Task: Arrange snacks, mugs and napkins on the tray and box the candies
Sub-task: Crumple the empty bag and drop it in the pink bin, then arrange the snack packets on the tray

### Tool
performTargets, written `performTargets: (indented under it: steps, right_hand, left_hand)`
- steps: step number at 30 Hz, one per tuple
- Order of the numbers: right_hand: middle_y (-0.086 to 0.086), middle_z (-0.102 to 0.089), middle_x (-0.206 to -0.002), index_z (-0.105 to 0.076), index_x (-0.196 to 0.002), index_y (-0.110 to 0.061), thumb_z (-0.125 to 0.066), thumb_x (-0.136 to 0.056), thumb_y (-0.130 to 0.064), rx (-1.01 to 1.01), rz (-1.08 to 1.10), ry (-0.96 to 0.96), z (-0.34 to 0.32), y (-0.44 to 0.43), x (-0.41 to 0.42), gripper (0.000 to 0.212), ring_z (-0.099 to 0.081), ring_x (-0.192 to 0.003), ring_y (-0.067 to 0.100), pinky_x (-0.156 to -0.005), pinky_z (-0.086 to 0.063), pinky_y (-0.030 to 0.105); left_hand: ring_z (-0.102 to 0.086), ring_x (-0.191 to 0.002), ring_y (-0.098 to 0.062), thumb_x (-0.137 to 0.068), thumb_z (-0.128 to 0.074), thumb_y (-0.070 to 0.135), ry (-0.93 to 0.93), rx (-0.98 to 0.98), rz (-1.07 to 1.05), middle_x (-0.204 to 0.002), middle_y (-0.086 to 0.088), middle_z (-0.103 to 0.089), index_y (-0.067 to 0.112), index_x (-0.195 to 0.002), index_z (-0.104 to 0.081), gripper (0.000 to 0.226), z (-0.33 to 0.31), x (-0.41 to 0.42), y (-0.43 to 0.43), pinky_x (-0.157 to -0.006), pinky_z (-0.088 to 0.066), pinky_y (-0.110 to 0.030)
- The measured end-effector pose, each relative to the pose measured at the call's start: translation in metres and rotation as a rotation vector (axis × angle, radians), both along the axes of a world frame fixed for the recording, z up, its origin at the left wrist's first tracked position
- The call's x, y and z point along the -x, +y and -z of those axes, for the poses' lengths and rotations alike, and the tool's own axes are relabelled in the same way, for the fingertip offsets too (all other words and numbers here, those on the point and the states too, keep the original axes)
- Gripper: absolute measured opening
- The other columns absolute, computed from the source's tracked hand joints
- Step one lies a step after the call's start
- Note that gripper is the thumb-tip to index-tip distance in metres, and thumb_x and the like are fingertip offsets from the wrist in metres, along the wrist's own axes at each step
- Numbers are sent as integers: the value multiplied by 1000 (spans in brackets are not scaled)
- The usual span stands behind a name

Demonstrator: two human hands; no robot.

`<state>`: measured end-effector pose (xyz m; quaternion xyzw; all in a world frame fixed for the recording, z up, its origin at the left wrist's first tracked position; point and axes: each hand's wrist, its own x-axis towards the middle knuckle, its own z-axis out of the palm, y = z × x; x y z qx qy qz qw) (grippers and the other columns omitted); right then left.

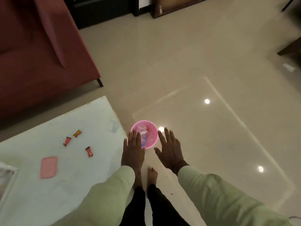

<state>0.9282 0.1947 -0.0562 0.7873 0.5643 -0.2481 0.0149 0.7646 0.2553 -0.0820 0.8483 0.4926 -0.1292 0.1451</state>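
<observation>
Three wrapped candies lie on the white table (73, 160): a red one (67, 141), a yellow-red one (77, 133) and another red one (89, 151). A flat pink lid or box (48, 167) rests nearer me on the table. My left hand (133, 149) and my right hand (169, 149) hover palm-down, fingers spread and holding nothing, above a pink bin (149, 128) on the floor just past the table's right edge. The bin holds crumpled clear plastic.
A dark red sofa (40, 51) stands behind the table at the left. Glossy beige floor tiles (211, 128) spread to the right. My bare feet (152, 176) stand beside the table. A white mesh object (4, 175) pokes in at the left edge. Dark furniture legs (288, 49) sit far right.
</observation>
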Motion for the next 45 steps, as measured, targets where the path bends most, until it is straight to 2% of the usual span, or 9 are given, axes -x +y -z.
performTargets:
  steps: [5,11,17,24,30,34,37,42,45]
  right_hand:
    - [8,4,-167,-3,-159,-25,-47,-96,-48,-98,-7,-49,-60,-42,21,81,4,-154,29,-121,-13,51]
    - [8,5,-167,-2,-159,-22,-43,-96,-53,-186,-57,-47,-84,-86,44,82,6,-154,28,-121,-8,51]
    - [9,3,-167,-3,-159,-19,-43,-96,-54,-277,-143,-37,-93,-113,62,83,3,-154,29,-121,-10,52]
    - [11,-7,-167,-13,-159,-16,-46,-96,-50,-397,-308,-32,-104,-125,108,79,-5,-154,32,-120,-17,54]
    - [9,-6,-167,-12,-159,-19,-47,-95,-50,-430,-439,9,-107,-127,179,79,-5,-154,31,-121,-13,53]
    - [7,0,-167,-8,-159,-20,-44,-95,-51,-434,-485,17,-104,-133,238,80,2,-154,27,-122,-8,51]
    - [5,4,-168,-5,-159,-22,-46,-94,-51,-425,-488,36,-101,-140,299,82,5,-154,25,-122,-9,51]
    - [7,-1,-168,-8,-159,-19,-47,-93,-54,-423,-468,37,-96,-142,398,84,1,-154,27,-121,-17,53]
    - [8,-3,-167,-11,-159,-17,-47,-94,-54,-441,-488,38,-98,-140,450,83,-1,-154,28,-122,-14,52]
  left_hand:
    - [-4,-152,-34,-102,-36,40,-47,-58,-68,-164,-16,-4,7,-156,-6,70,-62,41,-28,-120,-12,-49]
    - [2,-152,-31,-102,-31,45,-22,-115,-82,-164,-15,6,7,-155,1,73,-94,83,-80,-121,-10,-47]
    - [4,-152,-31,-102,-32,46,-56,-146,-175,-164,-14,8,8,-156,1,73,-109,107,-136,-122,-14,-48]
    - [6,-152,-28,-101,-34,48,-101,-196,-356,-164,-12,9,10,-156,0,75,-122,157,-179,-122,-10,-46]
    - [5,-152,-28,-101,-34,48,-117,-243,-508,-164,-12,10,9,-156,-1,75,-128,231,-196,-122,-10,-47]
    - [3,-152,-29,-100,-35,47,-132,-278,-579,-165,-14,7,9,-156,-2,75,-135,294,-210,-122,-11,-47]
    - [5,-152,-29,-100,-36,46,-124,-287,-614,-164,-14,9,9,-156,-1,76,-139,360,-226,-122,-10,-47]
    - [3,-152,-29,-100,-37,47,-63,-288,-656,-164,-14,8,8,-156,-1,78,-141,477,-247,-122,-12,-47]
    - [0,-152,-29,-99,-38,47,-43,-290,-679,-164,-14,7,7,-156,-1,78,-143,535,-254,-122,-13,-47]
